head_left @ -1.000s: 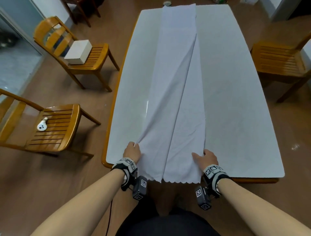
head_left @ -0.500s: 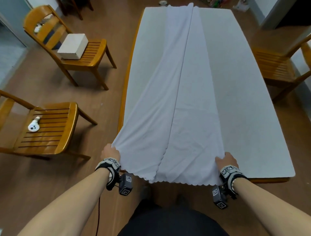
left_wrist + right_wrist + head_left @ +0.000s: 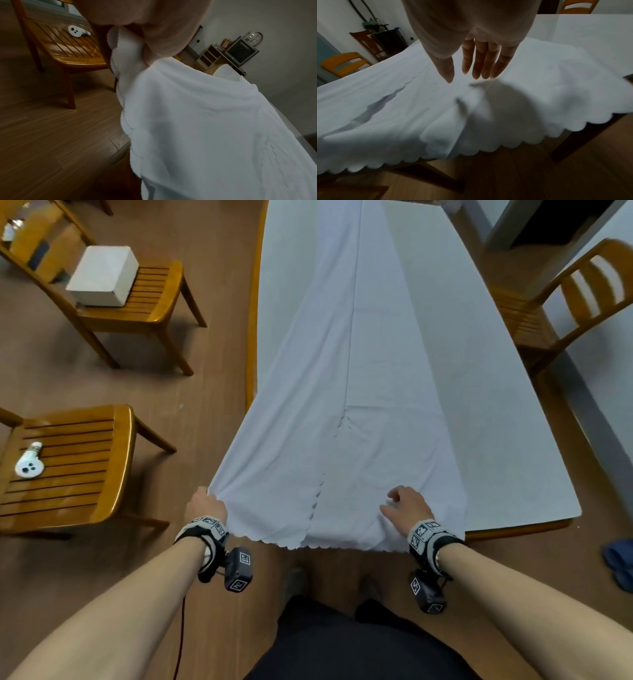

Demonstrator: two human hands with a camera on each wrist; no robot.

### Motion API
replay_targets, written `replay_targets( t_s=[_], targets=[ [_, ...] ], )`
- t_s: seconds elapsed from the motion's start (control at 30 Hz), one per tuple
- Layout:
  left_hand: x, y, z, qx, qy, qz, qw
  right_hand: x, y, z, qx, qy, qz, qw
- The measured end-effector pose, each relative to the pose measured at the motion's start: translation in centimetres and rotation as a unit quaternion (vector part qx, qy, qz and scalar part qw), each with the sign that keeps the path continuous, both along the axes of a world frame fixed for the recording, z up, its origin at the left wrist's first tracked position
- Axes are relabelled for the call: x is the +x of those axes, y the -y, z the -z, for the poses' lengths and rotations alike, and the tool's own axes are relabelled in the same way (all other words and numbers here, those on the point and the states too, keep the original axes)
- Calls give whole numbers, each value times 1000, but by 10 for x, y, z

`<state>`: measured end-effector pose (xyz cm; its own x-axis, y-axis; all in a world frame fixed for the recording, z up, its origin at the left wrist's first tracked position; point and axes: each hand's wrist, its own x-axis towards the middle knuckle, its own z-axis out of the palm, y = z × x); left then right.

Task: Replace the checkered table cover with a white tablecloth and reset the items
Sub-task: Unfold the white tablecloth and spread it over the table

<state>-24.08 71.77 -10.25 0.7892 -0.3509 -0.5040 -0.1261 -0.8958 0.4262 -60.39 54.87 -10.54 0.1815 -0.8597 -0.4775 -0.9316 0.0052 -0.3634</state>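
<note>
A white tablecloth (image 3: 346,392) with a scalloped hem lies part unfolded along the white-topped table (image 3: 507,419), its near edge hanging over the table's end. My left hand (image 3: 205,505) grips the cloth's near left corner, held out past the table's left edge; the left wrist view shows the cloth (image 3: 197,121) bunched in my left hand (image 3: 147,44). My right hand (image 3: 406,506) hovers with straight fingers just above the cloth's near right part, holding nothing. In the right wrist view my right hand (image 3: 471,67) is spread over the cloth (image 3: 513,108).
Two wooden chairs stand left of the table: the near chair (image 3: 68,467) carries a small white device (image 3: 29,462), the far chair (image 3: 137,299) a white box (image 3: 102,277). Another wooden chair (image 3: 565,302) stands at the right. A blue object (image 3: 620,561) lies on the floor.
My left hand has pulled the cloth's corner further left, spreading the fold wider. My right hand has let go of the cloth's right edge and moved inward above it.
</note>
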Motion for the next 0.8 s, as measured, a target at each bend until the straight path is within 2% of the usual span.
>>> replay_targets(
  t_s=[0.13, 0.23, 0.33, 0.43, 0.57, 0.67, 0.73, 0.8],
  targets=[
    [-9, 6, 7, -40, 2, 11, 999, 30, -20, 7, 3, -8, -31, 999],
    [-24, 16, 9, -62, 34, 83, 994, 45, -28, 11, 7, -67, -72, 995],
    [-43, 25, 10, -103, -5, 161, 982, 51, -30, 11, 9, -136, -86, 987],
    [-66, 32, 11, -116, -48, 262, 957, 49, -28, 12, 13, -159, -74, 984],
    [-96, 39, 14, -114, -46, 378, 918, 45, -28, 15, 21, -151, -64, 986],
    [-116, 42, 20, -74, -44, 464, 882, 43, -26, 16, 22, -166, -83, 982],
    [-126, 42, 22, -38, -51, 492, 868, 41, -22, 16, 25, -161, -96, 982],
    [-134, 44, 20, -15, -41, 498, 866, 34, -17, 16, 29, -132, -110, 985]
  ],
)
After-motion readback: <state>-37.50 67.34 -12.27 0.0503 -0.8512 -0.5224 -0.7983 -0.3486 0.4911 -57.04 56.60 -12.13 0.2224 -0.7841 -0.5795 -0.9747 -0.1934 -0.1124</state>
